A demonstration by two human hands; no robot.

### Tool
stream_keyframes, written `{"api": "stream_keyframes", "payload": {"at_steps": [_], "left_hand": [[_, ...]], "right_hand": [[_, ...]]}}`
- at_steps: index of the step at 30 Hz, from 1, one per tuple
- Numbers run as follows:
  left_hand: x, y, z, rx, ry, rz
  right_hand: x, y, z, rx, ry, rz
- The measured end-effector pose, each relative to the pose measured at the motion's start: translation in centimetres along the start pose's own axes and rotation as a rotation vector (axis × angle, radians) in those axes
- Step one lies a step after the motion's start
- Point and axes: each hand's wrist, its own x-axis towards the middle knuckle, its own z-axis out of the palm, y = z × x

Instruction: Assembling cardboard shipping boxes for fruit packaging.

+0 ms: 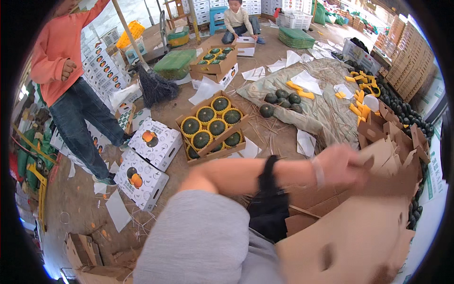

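Observation:
My left arm, in a grey sleeve, reaches across to the right. My left hand [341, 170], blurred by motion, is closed at the top edge of a large brown cardboard sheet [350, 232] with cut-out holes. This sheet slants up at the lower right, smeared too. Torn-edged cardboard pieces [385, 158] lie just beyond the hand. My right hand cannot be made out. Left of the forearm, an open carton [189, 158] holds dark green squashes [217, 127] in yellow foam nets. Two closed white printed cartons [142, 177] sit beside it.
Loose squashes [282, 102] and yellow foam nets [302, 91] lie on a crumpled tarp [326, 118]. More squashes [402, 111] are heaped at right, near stacked cartons [406, 57]. A person in orange [66, 52] stands at left by a mop [156, 87]; another person [239, 21] crouches behind.

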Motion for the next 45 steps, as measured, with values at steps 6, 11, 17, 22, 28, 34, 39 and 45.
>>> {"api": "stream_keyframes", "payload": {"at_steps": [6, 11, 17, 22, 28, 34, 39, 45], "left_hand": [[-13.0, 0.2, -2.5, 0.351, -0.498, 0.344], [-11.6, 1.3, 1.5, -0.254, -0.108, -0.395], [-8.5, 1.8, 4.4, 0.824, -0.119, 0.532], [-5.9, 2.3, 5.3, 0.635, -1.266, 0.188], [-6.3, 4.2, 4.7, 0.255, -1.148, 0.365], [0.9, 1.5, -2.1, -0.532, -0.070, -0.202], [-1.2, -7.0, -4.8, -0.698, -0.388, -0.838], [-2.4, -5.0, -3.5, -0.795, -0.528, -0.862]], "right_hand": [[-7.8, 7.4, 3.1, 0.129, -0.520, 0.109], [-7.3, 6.7, 6.3, -0.225, 0.031, -0.365], [-3.9, -6.0, 6.2, -0.525, -0.078, -0.787], [-0.8, -3.5, 8.5, -0.503, -0.990, -0.746], [-1.5, -8.5, 5.2, -0.420, -1.266, -0.482], [1.7, -2.3, 5.9, 0.266, -0.561, 0.195], [-4.2, -7.9, 7.6, -0.126, -0.828, -0.395], [1.1, -3.8, 14.0, 0.713, -0.227, -0.015]]}}
